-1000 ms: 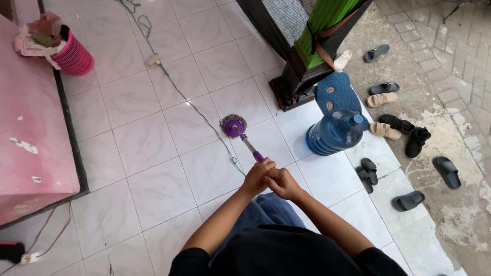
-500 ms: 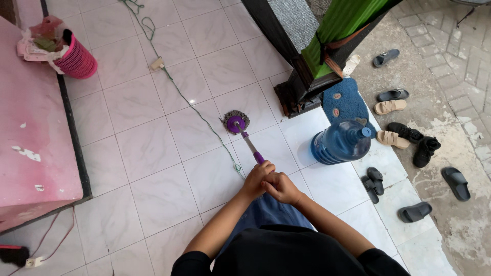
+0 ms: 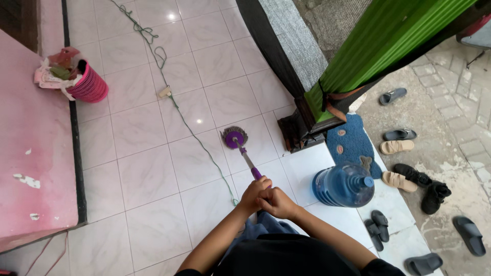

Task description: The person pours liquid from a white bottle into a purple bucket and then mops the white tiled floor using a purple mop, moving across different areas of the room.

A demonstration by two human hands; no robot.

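Mop: round purple head with grey fringe, flat on the tiled floor mid-scene; thin shaft ran back to a purple grip. Left hand and right hand both wrapped closed around it. Green cord lay left; blue water jug right, sandals beyond.
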